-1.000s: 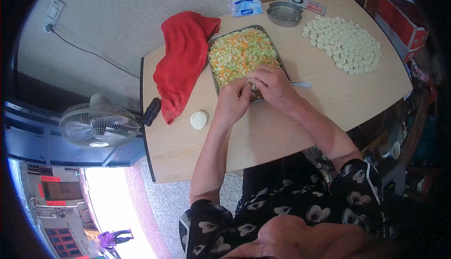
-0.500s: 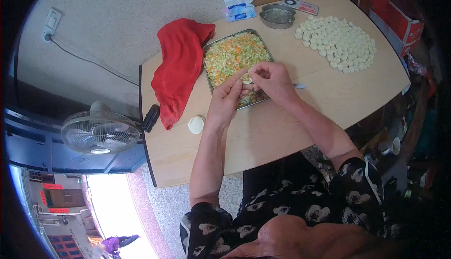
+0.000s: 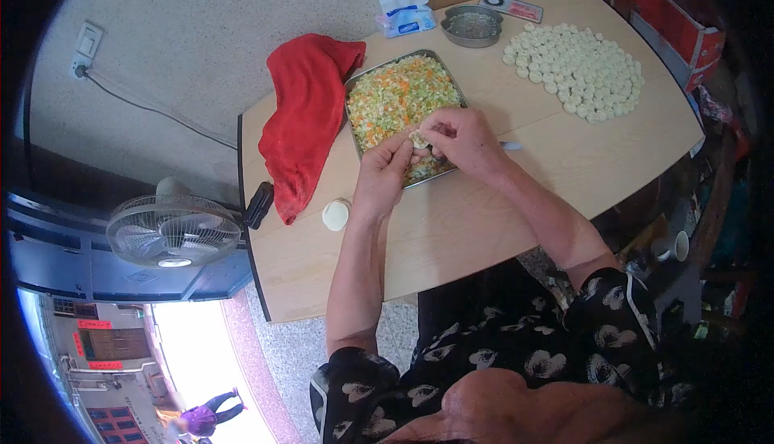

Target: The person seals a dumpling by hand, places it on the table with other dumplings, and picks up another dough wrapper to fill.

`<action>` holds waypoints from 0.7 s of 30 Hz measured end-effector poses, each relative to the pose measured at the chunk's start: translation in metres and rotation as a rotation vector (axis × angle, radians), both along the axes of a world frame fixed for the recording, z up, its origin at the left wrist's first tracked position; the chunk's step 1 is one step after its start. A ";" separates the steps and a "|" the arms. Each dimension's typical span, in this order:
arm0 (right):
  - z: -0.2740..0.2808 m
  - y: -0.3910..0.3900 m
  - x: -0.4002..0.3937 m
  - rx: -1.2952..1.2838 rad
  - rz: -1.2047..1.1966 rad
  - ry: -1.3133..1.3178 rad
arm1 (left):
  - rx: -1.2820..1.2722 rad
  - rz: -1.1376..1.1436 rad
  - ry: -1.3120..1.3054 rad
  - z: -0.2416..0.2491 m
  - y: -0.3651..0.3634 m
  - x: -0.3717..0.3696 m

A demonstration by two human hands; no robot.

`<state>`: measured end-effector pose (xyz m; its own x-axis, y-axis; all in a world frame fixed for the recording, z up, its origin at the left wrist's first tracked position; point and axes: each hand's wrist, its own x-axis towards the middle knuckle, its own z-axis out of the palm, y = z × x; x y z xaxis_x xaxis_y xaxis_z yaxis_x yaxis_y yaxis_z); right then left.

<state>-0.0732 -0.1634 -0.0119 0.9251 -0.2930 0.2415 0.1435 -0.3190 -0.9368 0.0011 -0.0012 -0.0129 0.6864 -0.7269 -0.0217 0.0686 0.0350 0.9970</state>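
- Both hands of the seated person I am watching meet over the near edge of a metal tray (image 3: 463,93), on a pale wooden table (image 3: 435,238).
- The left hand (image 3: 385,172) grasps a small piece of dough (image 3: 418,139) between thumb and fingers; some filling shows in it.
- The right hand (image 3: 466,142) pinches the edge of the same dough, its fingertips close to the left thumb.
- The dough is held above the tray, apart from the table.
- Chopped filling (image 3: 399,93), pale green, white and orange, is heaped in the tray, thinner at the near end.
- A white handle (image 3: 510,146) lies beside the tray, partly hidden by the right hand.
- Round white wrappers (image 3: 335,215) lie on the table near the left forearm; I cannot tell how many.
- A rumpled red cloth (image 3: 305,122) lies left of the tray, with a black case (image 3: 258,205) near its lower end.
- Beyond the tray are a tissue pack (image 3: 405,15), a metal bowl (image 3: 472,26) and a flat box (image 3: 511,7).
- Many small dumplings (image 3: 576,73) spread in one wide patch on the right side of the table.
- A fan (image 3: 173,230) stands off the table's left side.
- Farther off, in bright light, is another person in a purple top (image 3: 201,421).
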 end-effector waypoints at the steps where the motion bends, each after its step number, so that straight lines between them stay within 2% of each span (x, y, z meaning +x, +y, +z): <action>1: -0.004 -0.002 0.002 -0.043 0.005 -0.012 | 0.021 -0.001 -0.003 0.002 0.000 -0.001; 2: -0.008 -0.003 0.004 -0.086 0.011 -0.024 | 0.042 0.000 -0.006 0.003 0.001 -0.002; 5: 0.002 0.006 0.000 0.014 -0.032 -0.103 | 0.091 -0.016 -0.048 0.002 0.003 0.001; 8: 0.012 0.007 -0.004 -0.133 -0.044 -0.107 | 0.110 -0.023 -0.057 0.004 0.003 0.002; 11: 0.006 0.007 -0.003 -0.170 -0.079 -0.127 | -0.013 0.038 0.017 0.008 0.000 -0.005; 17: -0.001 0.009 0.000 0.157 -0.092 -0.058 | -0.044 0.088 0.130 0.010 -0.003 -0.006; 21: -0.009 0.010 0.003 0.008 -0.151 -0.101 | -0.043 0.159 -0.020 0.002 -0.008 -0.011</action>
